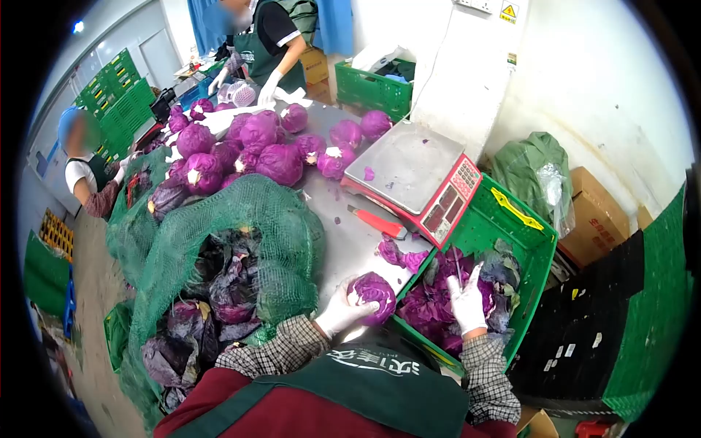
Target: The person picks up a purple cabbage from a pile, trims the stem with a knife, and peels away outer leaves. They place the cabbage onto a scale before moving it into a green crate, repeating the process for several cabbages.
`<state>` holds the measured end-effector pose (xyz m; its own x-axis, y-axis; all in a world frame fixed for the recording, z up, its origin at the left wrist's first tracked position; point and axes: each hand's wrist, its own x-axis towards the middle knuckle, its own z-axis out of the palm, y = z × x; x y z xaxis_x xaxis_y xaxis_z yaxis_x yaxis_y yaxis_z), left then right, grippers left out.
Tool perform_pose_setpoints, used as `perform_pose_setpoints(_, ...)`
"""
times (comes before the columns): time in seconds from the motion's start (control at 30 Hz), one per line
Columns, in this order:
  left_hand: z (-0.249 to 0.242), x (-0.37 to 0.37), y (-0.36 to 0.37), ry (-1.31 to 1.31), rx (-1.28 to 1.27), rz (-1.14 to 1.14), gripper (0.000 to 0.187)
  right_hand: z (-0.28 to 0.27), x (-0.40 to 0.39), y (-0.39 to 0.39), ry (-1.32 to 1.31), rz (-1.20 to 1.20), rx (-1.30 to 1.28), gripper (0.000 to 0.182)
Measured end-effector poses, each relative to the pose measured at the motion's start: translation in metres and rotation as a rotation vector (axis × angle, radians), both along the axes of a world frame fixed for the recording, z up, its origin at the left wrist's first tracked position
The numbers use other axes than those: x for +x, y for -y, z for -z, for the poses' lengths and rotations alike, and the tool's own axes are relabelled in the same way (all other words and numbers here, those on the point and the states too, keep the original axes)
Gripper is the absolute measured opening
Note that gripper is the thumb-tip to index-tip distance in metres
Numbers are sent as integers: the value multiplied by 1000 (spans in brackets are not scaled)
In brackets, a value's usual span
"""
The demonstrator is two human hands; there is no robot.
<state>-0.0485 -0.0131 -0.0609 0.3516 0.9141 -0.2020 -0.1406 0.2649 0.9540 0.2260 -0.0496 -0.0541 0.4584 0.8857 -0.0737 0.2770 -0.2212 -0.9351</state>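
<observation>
My left hand [342,312], in a white glove, holds a purple cabbage [374,298] beside the green crate's near left edge. Over the crate [537,252] is my gloved right hand [467,305], with two fingers pointing forward and apart. A thin knife blade [458,269] shows between them; its handle is hidden in the hand. Loose purple leaves [427,301] lie below that hand. On the metal table [332,252], a red-handled tool [377,222] rests near torn leaves [401,255]. A green mesh sack [288,226] at my left holds dark cabbages [234,296].
A red scale [409,171] stands beyond the crate. Many purple cabbages [281,164] are piled across the table's far left. One co-worker [270,51] stands at the far end, another [87,168] at the left. A cardboard box [600,219] is at the right.
</observation>
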Motion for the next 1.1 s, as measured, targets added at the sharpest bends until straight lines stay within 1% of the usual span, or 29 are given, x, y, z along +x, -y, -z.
perform_pose_setpoints(0.03, 3, 3, -1, -66, 55, -18, 75, 2, -4, 0, -33, -90, 84, 67)
perform_pose_setpoints(0.07, 4, 4, -2, -26, 28, 13, 77, 3, -9, 0, -74, -184, 164, 74)
perform_pose_setpoints(0.1, 9, 4, -3, 19, -4, 10, 88, -65, -38, 7, -64, -324, -8, 71)
perform_pose_setpoints(0.13, 14, 1, -3, 19, -9, 22, 88, -64, -54, 9, -72, -386, -90, 62)
perform_pose_setpoints(0.17, 18, 0, -4, 21, -6, 32, 89, -34, -60, 6, 2, -503, -119, 60)
perform_pose_setpoints(0.23, 6, 0, -1, 78, -50, 16, 79, -32, -83, 3, -31, -466, 30, 52)
perform_pose_setpoints(0.27, -1, 0, 0, 103, -71, 14, 74, -23, -81, 0, -87, -478, -4, 48)
perform_pose_setpoints(0.3, -4, -2, 0, 96, -79, 26, 78, -17, -79, -4, -143, -487, -41, 44)
perform_pose_setpoints(0.33, -5, -3, 1, 91, -90, 40, 82, -12, -79, -4, -251, -490, -5, 34)
perform_pose_setpoints(0.37, -7, -2, 0, 92, -98, 54, 86, -11, -78, -2, -260, -493, 26, 32)
perform_pose_setpoints(0.43, -6, 1, 2, 103, -88, 48, 85, -31, -81, 1, -271, -506, 89, 28)
perform_pose_setpoints(0.47, -3, 1, 2, 84, -67, 53, 83, -5, -82, -1, -125, -505, 156, 24)
perform_pose_setpoints(0.5, -3, 2, 2, 62, -47, 56, 82, -9, -82, -1, 33, -515, 104, 26)
perform_pose_setpoints(0.53, -13, 5, 5, 82, -75, 48, 82, -18, -82, -1, 189, -523, 52, 28)
perform_pose_setpoints(0.57, -9, 3, 5, 89, -79, 39, 83, -25, -81, -1, 346, -527, -1, 30)
perform_pose_setpoints(0.6, -5, 2, 3, 97, -81, 32, 85, -27, -80, -2, 400, -485, -26, 27)
perform_pose_setpoints(0.63, -4, 1, 3, 105, -83, 25, 86, -21, -72, -3, 228, -488, 31, 24)
perform_pose_setpoints(0.67, -5, -1, 2, 161, -131, 30, 85, -7, -66, -2, -131, -473, -21, 22)
perform_pose_setpoints(0.7, -5, -4, 0, 159, -139, 55, 85, 4, -61, 0, -490, -448, -73, 21)
perform_pose_setpoints(0.73, -6, -8, -3, 154, -145, 78, 84, 0, -54, 3, -700, -461, -33, 19)
perform_pose_setpoints(0.77, -6, -12, -6, 150, -148, 101, 83, -2, -49, 8, -832, -392, -13, 20)
perform_pose_setpoints(0.83, -9, -16, -10, 91, -126, 125, 80, 5, -18, 11, -1234, -164, 107, 21)
perform_pose_setpoints(0.9, -15, -15, -11, 70, -123, 173, 80, 5, 16, 18, -670, -46, 122, 25)
perform_pose_setpoints(0.93, -14, -15, -14, 79, -122, 198, 78, 5, 20, 11, 100, -91, 41, 36)
perform_pose_setpoints(0.97, -16, -14, -20, 73, -119, 264, 78, 1, 23, 17, 492, -208, -90, 47)
perform_pose_setpoints(1.03, -29, -10, -30, -34, -75, 351, 80, -3, -6, 13, 454, -402, 174, 50)
perform_pose_setpoints(1.07, -27, -9, -32, -33, -68, 375, 80, -26, -27, 11, 399, -530, 204, 45)
perform_pose_setpoints(1.1, -23, -9, -34, -33, -61, 393, 81, -32, -43, 6, 329, -627, 275, 40)
